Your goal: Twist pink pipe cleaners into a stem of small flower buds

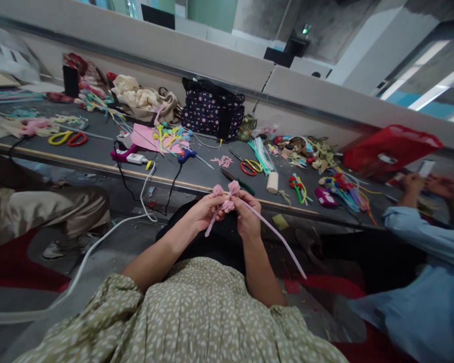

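Both hands meet over my lap, just in front of the table edge, around a pink pipe cleaner piece [229,204] with several fuzzy rounded loops. My left hand [205,212] pinches it from the left, fingers closed. From the right, my right hand [248,217] is closed on the same piece. A long pale pink stem [276,233] runs from the right hand down to the right, and a short end hangs below the left fingers. Just beyond the hands lie dark-handled pliers [237,182] and small pink scraps [222,161].
A blue glue gun [186,155], a purple power strip [124,154], red-and-yellow scissors [250,167] and a cork-coloured cylinder [272,182] lie on the table. A white cable [98,242] hangs at left. Behind stands a dotted bag [212,108]. People sit on both sides; one wears a blue sleeve [419,232].
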Motion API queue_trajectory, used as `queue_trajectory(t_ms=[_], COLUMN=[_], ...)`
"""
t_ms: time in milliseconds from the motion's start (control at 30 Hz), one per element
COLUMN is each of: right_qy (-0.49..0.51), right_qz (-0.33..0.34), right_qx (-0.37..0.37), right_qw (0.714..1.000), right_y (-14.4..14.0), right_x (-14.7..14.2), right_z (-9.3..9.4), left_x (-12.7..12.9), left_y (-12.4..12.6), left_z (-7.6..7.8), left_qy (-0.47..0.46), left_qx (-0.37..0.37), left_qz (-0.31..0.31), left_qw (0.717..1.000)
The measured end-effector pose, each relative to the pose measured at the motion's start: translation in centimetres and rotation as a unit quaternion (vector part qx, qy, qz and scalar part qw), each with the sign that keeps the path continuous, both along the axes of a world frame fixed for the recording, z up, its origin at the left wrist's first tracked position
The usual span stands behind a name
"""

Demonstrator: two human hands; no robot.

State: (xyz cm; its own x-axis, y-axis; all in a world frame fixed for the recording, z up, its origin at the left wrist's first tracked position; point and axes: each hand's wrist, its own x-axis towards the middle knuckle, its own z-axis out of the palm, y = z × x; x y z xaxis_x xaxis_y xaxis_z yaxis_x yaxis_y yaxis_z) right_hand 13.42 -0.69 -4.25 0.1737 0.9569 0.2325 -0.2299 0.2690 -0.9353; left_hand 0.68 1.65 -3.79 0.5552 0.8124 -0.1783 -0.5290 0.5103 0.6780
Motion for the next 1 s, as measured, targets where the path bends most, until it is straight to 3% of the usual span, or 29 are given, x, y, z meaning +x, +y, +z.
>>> queue_trajectory(t_ms=[200, 467, 700, 1000], right_qy=[-0.049, -0.074, -0.098, -0.12], right_qz=[0.004, -0.004, -0.017, -0.037], right_qx=[0.011, 0.056, 0.075, 0.062], right_qw=[0.999, 0.996, 0.992, 0.99], right_y=[-0.27, -0.4, -0.2, -0.54], right_x=[0.2, -0.04, 0.02, 0.29], right_z=[0.04, 0.52, 0.4, 0.5], left_x=[0.12, -0.02, -0.01, 0.12], left_y=[-0.06, -0.05, 0.04, -0.1], left_z=[0.03, 0.19, 0.1, 0.11], left_qy=[-0.006, -0.048, -0.06, 0.024], left_qx=[0.0, -0.058, -0.052, 0.047], left_qz=[0.006, -0.058, -0.073, 0.044], left_qw=[1.0, 0.995, 0.994, 0.998])
